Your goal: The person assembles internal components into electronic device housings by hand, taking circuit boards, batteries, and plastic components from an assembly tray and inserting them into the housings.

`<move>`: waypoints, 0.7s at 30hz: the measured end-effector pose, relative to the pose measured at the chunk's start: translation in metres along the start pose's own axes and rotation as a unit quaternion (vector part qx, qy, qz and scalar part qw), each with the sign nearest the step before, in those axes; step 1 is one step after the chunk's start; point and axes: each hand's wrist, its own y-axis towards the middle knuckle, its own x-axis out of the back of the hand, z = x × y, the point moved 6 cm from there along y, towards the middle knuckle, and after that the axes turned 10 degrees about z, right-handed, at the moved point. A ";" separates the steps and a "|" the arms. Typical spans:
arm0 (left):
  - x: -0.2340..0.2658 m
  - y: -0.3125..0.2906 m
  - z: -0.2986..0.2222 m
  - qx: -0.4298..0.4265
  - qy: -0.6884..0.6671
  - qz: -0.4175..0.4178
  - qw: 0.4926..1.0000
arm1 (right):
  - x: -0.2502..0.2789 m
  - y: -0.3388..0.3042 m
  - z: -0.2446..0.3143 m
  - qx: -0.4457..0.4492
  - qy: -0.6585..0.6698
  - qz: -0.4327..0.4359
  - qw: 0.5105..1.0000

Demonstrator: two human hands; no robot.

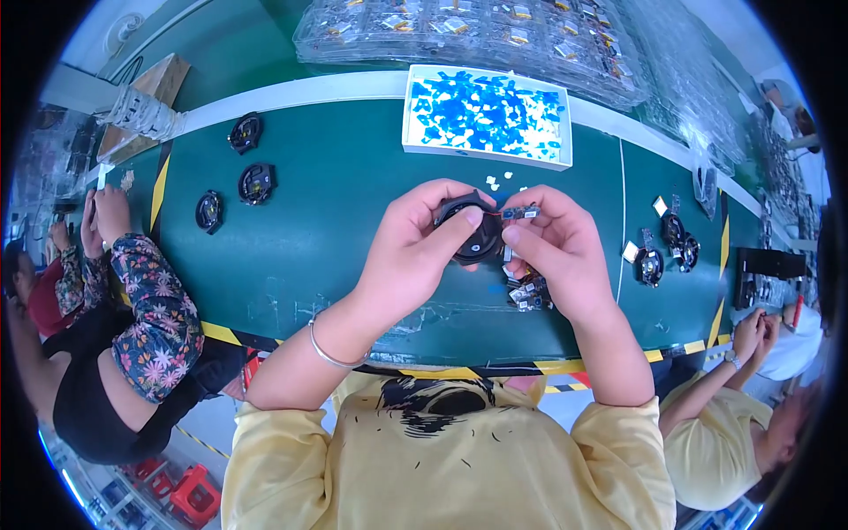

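My left hand point(415, 243) is closed around a black round watch-like case point(480, 246), thumb pressed on its inner face. Between the thumb and fingers of my right hand point(565, 247) is a small circuit board point(521, 213), pinched just right of the case. A thin red wire point(493, 214) runs from the board toward the case; its far end is hidden by my thumb. Under my right hand lies a small pile of circuit boards point(528, 294) on the green table point(344, 168). Several small pale pieces point(495, 186) lie beyond my hands.
A white box point(488, 159) of blue-and-white small pieces stands ahead, with clear plastic trays point(477, 44) behind. Black cases point(256, 184) lie at the left; others with attached parts point(650, 267) lie at the right. Co-workers sit at both sides, one in a floral sleeve point(155, 309).
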 end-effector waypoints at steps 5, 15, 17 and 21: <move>-0.009 -0.005 -0.006 -0.151 0.081 0.003 0.985 | -0.004 0.002 0.002 0.078 -0.006 -0.015 0.997; -0.023 -0.010 0.001 -0.169 0.106 0.010 0.980 | -0.005 0.004 -0.006 0.158 0.061 -0.008 0.986; -0.024 -0.011 0.003 -0.198 0.117 0.005 0.973 | -0.007 0.005 -0.008 0.147 0.089 0.001 0.985; -0.026 -0.012 0.001 -0.208 0.143 -0.017 0.967 | -0.007 0.007 -0.013 0.164 0.105 -0.005 0.981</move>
